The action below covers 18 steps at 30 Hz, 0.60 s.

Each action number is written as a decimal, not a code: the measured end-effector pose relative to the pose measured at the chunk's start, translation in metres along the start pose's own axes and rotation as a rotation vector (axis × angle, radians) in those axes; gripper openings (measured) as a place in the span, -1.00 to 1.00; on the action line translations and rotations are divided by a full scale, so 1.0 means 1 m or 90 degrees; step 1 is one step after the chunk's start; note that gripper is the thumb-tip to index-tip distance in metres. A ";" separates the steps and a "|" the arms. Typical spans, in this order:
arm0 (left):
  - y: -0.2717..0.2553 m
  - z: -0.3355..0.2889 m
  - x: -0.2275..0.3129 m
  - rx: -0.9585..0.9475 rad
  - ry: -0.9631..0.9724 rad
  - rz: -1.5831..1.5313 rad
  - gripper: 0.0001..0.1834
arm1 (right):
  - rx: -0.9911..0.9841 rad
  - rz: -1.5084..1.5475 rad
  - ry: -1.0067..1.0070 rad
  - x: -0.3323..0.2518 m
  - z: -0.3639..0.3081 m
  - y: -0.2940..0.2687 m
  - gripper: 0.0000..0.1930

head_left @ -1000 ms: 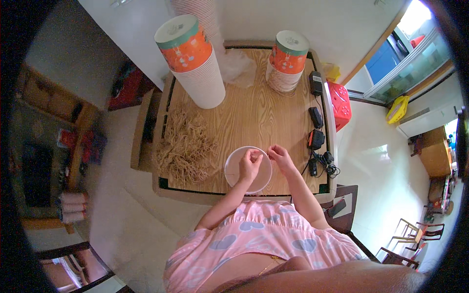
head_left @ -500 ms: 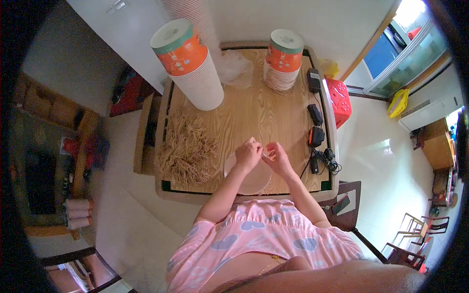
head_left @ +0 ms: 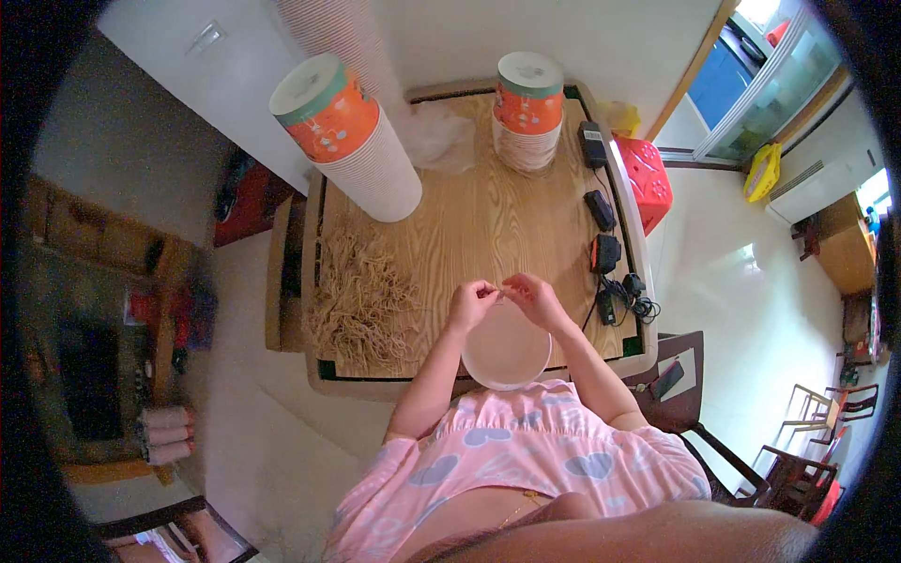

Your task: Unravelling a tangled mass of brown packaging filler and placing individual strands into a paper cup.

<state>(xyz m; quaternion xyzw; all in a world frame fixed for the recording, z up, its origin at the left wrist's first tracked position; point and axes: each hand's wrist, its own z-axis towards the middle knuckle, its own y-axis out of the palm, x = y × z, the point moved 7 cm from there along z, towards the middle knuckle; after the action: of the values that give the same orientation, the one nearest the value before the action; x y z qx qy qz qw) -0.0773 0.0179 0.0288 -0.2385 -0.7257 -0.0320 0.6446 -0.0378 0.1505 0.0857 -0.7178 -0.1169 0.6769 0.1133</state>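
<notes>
A white paper tub (head_left: 507, 349) sits at the table's near edge, close against my front, with its round mouth facing me. Both hands meet at its far rim. My left hand (head_left: 475, 304) has thumb and fingers pinched together, and my right hand (head_left: 531, 298) pinches just beside it, fingertips almost touching. Whatever is between the fingertips is too small to make out. To the left of my left hand spreads a tangled heap of brown twine pieces (head_left: 364, 305).
A tall stack of upturned paper tubs (head_left: 371, 164), orange and green on top, stands back left. A shorter stack (head_left: 527, 113) is back right, near crumpled clear plastic (head_left: 436, 136). Black adapters and cables (head_left: 610, 300) line the right edge. A red stool (head_left: 642, 183) stands beyond it.
My hands have drawn closer together at the rim. The tub has shifted right and nearer to me, with more of its mouth showing. The whole view has tilted slightly.
</notes>
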 end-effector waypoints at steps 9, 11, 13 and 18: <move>0.002 -0.003 0.010 0.044 0.026 0.104 -0.85 | 0.057 0.017 -0.005 0.011 0.020 0.010 -0.91; 0.004 -0.002 0.005 0.058 0.064 0.044 -0.84 | 0.079 0.036 0.006 0.009 0.019 0.008 -0.91; 0.008 -0.003 0.004 0.049 0.072 0.031 -0.85 | 0.093 0.050 0.008 0.005 0.018 0.006 -0.90; 0.016 -0.003 -0.004 0.027 0.029 -0.072 -0.90 | 0.115 0.062 0.027 -0.002 0.017 0.001 -0.85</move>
<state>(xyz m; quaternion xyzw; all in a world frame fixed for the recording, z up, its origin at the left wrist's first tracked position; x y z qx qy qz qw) -0.0683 0.0301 0.0214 -0.1829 -0.7236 -0.0584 0.6630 -0.0552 0.1489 0.0866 -0.7235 -0.0184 0.6742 0.1471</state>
